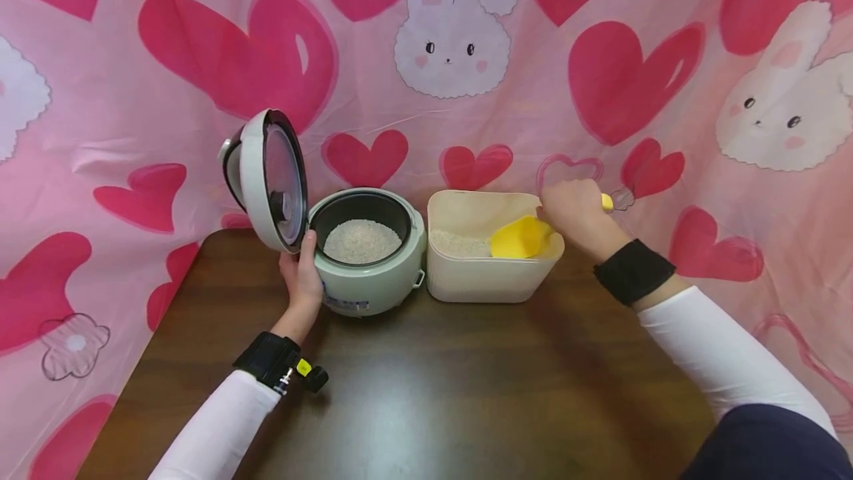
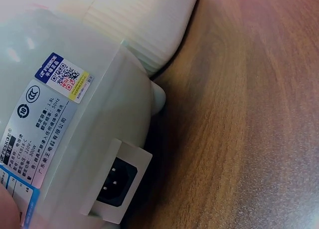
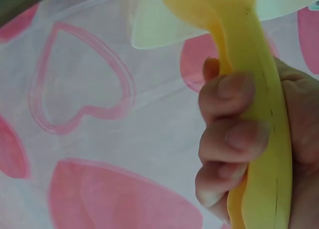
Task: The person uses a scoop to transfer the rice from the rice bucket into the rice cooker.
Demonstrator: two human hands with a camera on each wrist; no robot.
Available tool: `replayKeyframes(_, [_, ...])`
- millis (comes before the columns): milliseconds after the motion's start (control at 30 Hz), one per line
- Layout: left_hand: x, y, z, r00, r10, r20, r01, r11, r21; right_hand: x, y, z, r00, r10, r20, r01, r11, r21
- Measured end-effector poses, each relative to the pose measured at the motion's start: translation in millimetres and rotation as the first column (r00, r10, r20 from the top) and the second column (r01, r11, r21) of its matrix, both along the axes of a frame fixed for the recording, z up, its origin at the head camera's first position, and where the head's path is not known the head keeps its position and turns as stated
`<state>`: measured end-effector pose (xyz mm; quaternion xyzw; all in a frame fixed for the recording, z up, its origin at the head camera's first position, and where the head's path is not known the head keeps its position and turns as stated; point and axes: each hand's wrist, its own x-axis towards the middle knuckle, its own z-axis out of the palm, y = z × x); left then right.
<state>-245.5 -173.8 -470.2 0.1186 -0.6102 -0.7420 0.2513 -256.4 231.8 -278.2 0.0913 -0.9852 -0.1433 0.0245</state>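
Observation:
A pale green rice cooker [image 1: 373,291] stands with its lid [image 1: 256,176] raised, tipped to the left. White rice [image 1: 362,241] lies in its dark inner pot. My left hand [image 1: 303,280] rests against the cooker's left side below the lid, thumb up by the rim; other fingers are partly hidden. In the left wrist view a fingertip [image 2: 7,211] touches the labelled wall. Beside the cooker is a cream bin [image 1: 489,280] with rice [image 1: 460,244] inside. My right hand [image 1: 576,213] grips the handle of a yellow scoop [image 3: 264,114], whose bowl dips into the bin.
The brown wooden table [image 1: 433,384] reaches toward me in front of both containers. A pink cloth [image 1: 373,95] with hearts and rabbits hangs close behind them. A power socket [image 2: 117,181] juts from the cooker's lower wall.

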Motion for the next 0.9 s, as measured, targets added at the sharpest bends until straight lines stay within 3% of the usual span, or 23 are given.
replayKeyframes(200, [-0.5, -0.5, 1.4, 1.0, -0.006, -0.003, 0.006, 1.0, 0.004, 0.7, -4, 0.7, 1.0, 0.008, -0.01, -0.007, 0.997, 0.076])
replayKeyframes(333, [-0.6, -0.3, 1.5, 1.0, 0.005, 0.001, -0.005, 1.0, 0.009, -0.2, -1, -7.2, 0.999, 0.014, 0.034, -0.017, 0.996, 0.089])
replayKeyframes(600, [-1.0, 1.3, 0.9, 1.0, 0.007, 0.002, -0.007, 1.0, 0.011, -1.4, 8, -23.7, 0.993, 0.011, 0.117, -0.015, 0.999, 0.035])
replayKeyframes(900, [-1.5, 0.9, 0.9, 1.0, 0.014, 0.005, -0.014, 1.0, 0.009, -1.3, 5, -34.1, 0.983, -0.043, 0.179, 0.058, 0.995, -0.077])
